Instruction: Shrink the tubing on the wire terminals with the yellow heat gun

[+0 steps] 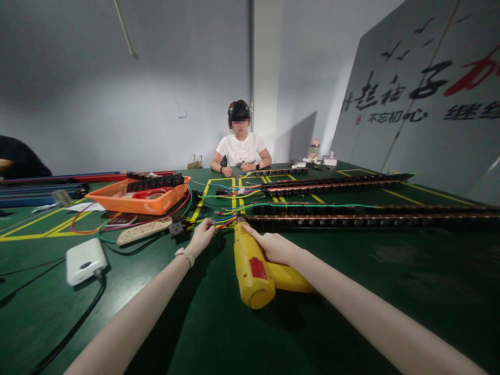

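My right hand point(273, 246) is closed around a yellow electric screwdriver point(253, 265) with a red label. Its tip points at the near end of a long black power strip point(351, 221) lying on the green table point(219, 323). My left hand point(203, 237) pinches the coloured wires point(224, 219) at that same end of the strip, just left of the tool's tip. A bracelet sits on my left wrist.
An orange basket point(136, 200) holding black socket parts stands at the left, with a beige socket strip point(142, 230) and a white box point(84, 260) with a cable nearer me. More long strips point(336, 185) lie beyond. A person point(240, 148) sits across the table.
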`<state>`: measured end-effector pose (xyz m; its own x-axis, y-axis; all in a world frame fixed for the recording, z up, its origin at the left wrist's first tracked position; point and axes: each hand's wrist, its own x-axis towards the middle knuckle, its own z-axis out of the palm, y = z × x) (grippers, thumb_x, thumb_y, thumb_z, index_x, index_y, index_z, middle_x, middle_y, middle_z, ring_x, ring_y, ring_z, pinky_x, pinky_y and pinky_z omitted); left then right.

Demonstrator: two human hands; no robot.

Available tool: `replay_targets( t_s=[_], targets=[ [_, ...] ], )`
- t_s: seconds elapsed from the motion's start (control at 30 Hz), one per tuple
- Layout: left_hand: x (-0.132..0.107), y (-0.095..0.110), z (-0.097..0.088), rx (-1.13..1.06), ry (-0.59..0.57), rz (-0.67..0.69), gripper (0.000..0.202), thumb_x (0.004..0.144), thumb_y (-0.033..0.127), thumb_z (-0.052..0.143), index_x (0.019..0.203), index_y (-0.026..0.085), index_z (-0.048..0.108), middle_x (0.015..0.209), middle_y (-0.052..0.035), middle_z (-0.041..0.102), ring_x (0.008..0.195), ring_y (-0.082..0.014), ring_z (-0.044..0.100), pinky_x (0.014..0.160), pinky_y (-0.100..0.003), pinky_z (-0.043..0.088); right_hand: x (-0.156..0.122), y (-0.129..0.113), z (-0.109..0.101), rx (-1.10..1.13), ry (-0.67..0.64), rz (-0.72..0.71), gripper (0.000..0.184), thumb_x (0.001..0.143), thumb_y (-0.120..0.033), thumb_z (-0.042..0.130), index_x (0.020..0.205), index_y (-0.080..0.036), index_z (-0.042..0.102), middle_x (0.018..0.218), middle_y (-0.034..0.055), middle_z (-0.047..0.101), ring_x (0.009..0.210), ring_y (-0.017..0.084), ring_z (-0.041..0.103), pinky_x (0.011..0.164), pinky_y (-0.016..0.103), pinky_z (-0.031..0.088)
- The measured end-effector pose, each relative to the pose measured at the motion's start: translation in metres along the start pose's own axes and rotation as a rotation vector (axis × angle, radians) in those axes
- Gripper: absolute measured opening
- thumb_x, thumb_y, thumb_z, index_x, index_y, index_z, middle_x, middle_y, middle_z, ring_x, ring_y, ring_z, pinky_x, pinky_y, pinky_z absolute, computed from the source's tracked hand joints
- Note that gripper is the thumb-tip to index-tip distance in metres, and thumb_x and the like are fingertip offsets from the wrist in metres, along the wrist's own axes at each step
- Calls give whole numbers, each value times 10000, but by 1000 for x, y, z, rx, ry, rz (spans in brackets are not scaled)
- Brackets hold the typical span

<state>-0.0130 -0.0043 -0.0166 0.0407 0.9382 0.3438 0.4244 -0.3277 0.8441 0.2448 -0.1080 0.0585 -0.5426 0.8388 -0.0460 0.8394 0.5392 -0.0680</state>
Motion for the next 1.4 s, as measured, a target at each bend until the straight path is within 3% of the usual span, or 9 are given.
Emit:
replay_targets(
  t_s=[0.17,0.3,0.4,0.8,1.0,1.4],
  targets=[
    [2,5,0,-62,-6,-35,97,709,266,479,736,175,495,612,15,537,567,-136,543,547,-248,430,2,3,-1,-59,0,-50,383,894,-303,549,1250,-173,490,1038,67,621,855,187,615,759,382,499],
    [4,5,-2,-79,-25,-47,93,702,265,489,720,174,495,594,24,526,546,-122,524,528,-230,410,6,9,-1,-89,11,-82,748,807,-123,530,1469,-145,181,862,93,685,766,232,637,687,324,439],
    [7,3,-3,-82,-37,-57,98,698,268,500,725,173,502,604,26,528,553,-120,521,534,-227,410,9,13,1,-99,11,-99,834,780,-125,510,1489,-129,69,857,102,697,752,249,640,639,304,399],
    [14,1,-6,-42,-83,-46,75,727,257,484,714,183,475,602,41,511,555,-115,510,533,-214,382,10,14,5,-80,27,-88,960,711,-40,490,1481,-163,-71,732,41,674,619,200,606,532,250,320],
    [13,3,-4,55,-66,-38,39,743,207,469,712,184,472,623,36,503,589,-121,491,556,-222,353,11,15,10,-84,35,-75,945,705,-31,506,1486,-142,-14,693,33,640,611,204,594,544,259,326],
    [10,9,-4,123,-86,-66,46,774,194,460,728,192,462,649,30,503,607,-122,475,557,-220,336,27,-12,20,-128,59,-126,981,694,-53,485,1463,-125,-120,609,9,598,510,197,564,474,248,302]
  ],
)
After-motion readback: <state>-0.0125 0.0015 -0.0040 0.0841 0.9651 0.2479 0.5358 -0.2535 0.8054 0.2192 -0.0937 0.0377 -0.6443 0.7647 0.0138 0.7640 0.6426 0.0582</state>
